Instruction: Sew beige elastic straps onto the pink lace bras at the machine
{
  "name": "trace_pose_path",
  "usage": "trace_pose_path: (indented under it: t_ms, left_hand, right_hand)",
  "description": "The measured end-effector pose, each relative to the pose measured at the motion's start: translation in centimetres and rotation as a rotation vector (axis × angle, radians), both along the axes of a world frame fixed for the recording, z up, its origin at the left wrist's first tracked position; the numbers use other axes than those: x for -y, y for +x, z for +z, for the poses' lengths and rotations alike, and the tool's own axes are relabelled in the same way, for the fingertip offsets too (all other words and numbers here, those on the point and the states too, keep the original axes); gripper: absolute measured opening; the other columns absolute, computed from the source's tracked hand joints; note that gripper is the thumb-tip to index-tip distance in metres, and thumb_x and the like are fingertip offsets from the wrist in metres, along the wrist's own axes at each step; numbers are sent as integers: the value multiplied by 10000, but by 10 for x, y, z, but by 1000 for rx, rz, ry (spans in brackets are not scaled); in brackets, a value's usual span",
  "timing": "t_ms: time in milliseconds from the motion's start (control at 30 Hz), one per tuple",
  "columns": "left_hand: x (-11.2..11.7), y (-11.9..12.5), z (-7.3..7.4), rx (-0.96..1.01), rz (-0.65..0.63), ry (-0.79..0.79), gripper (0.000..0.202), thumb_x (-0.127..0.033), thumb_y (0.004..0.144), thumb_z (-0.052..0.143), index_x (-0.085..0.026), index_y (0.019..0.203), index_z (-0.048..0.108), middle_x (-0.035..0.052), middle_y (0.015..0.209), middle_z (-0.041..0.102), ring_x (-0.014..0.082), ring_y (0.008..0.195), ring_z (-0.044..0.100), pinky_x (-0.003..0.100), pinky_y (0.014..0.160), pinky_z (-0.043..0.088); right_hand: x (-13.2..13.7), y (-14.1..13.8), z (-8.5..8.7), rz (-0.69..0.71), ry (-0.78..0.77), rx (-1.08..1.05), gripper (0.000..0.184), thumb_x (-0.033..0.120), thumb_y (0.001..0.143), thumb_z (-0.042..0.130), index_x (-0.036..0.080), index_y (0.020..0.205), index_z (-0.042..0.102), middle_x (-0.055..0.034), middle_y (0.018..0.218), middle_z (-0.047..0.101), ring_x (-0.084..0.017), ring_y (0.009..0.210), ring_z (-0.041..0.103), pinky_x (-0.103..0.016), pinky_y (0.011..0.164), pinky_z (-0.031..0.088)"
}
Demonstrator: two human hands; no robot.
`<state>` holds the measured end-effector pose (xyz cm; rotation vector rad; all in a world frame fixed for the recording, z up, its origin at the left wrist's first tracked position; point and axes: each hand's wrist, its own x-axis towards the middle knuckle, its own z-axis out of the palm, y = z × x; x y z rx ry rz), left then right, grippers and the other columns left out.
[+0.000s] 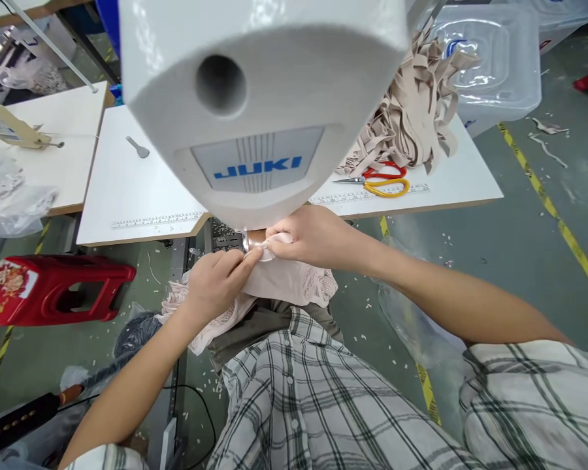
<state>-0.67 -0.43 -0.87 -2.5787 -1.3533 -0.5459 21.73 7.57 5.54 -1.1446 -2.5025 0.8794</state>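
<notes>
We log a white sewing machine [262, 104] foremost (lettered JUKI). Both bare forearms [436, 284] converge under its nose, left slanting up, right running in sideways. Beneath hangs the pale pink cloth [284, 282], draped toward the lap. Right hand [318, 238] and left hand [218, 279]: fingers narrowed, both pinching its upper part, fingertips close together.

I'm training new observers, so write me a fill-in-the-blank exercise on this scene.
1. The left hand and right hand hold pale fabric at a machine labelled ____.
2. On the scissors, one handle is red and the other ____.
3. The stool is mostly ____.

Missing words: JUKI; yellow; red.
</notes>
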Motion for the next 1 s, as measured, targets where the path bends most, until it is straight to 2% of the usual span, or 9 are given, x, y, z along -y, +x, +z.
trace_pose_path:
  t_ms: [133,267,333,400,533,700,800,867,1000]
  left_hand:
    - [-7,-6,-3,-18,-37,-24,491,-79,898,470,-326,1289,634,22,726,598,149,581,510,306,525,283]
    - [-6,1,5,-98,-26,17,507,-57,886,455,-316,1291,616,-12,608,484,143,501,408,312,479,178]
    - [-2,11,14,-146,27,-9,458,-64,893,440,-275,1254,629,-19,579,442,141,466,366,316,460,132]
    - [2,21,24,-183,73,-62,414,-88,905,437,-235,1243,625,-18,578,439,138,457,374,317,447,114]
    - [-1,20,30,-191,59,-132,423,-109,903,446,-218,1286,590,-12,590,453,140,493,446,311,439,163]
    - [-23,-4,22,-137,-155,-201,494,-42,868,430,-283,1264,600,-12,615,462,133,496,431,299,454,205]
    - [-24,1,22,-200,-122,-109,434,-56,874,436,-264,1209,617,-17,589,439,133,473,400,308,445,143]
    - [-18,12,26,-232,-79,-47,382,-78,882,443,-216,1195,613,-18,574,437,138,467,400,311,437,132]
    - [-4,36,37,-245,14,-13,360,-77,889,438,-110,1218,580,0,604,512,143,458,427,307,421,192]
  right_hand:
    - [1,-1,2,-1,39,48,322,172,788,550,178,486,438,14,492,388,-97,496,267,-318,525,180]
    - [7,3,-13,-52,92,15,216,218,849,549,189,644,609,-14,640,571,-127,571,446,-301,538,272]
    - [16,6,-28,-111,236,-64,163,288,902,552,211,855,688,-52,863,657,-183,758,567,-314,640,394]
    - [27,8,-45,-174,442,-150,165,327,920,573,255,1002,696,-77,1053,649,-245,981,583,-387,830,454]
    - [42,7,-68,-289,616,-268,193,249,893,617,331,1049,695,-56,1054,623,-260,1064,565,-494,1007,422]
    - [51,2,-78,-319,421,-321,219,238,941,553,289,1120,668,-61,942,618,-215,916,599,-396,848,511]
    - [59,2,-90,-362,152,-505,408,314,960,544,273,1358,466,-87,1125,597,-190,900,622,-330,737,554]
    - [61,2,-96,-403,70,-586,515,335,956,550,272,1427,351,-112,1248,555,-176,857,630,-320,683,560]
    - [49,5,-89,-354,132,-464,356,255,970,487,276,1324,520,-112,1310,542,-234,1059,608,-382,836,551]
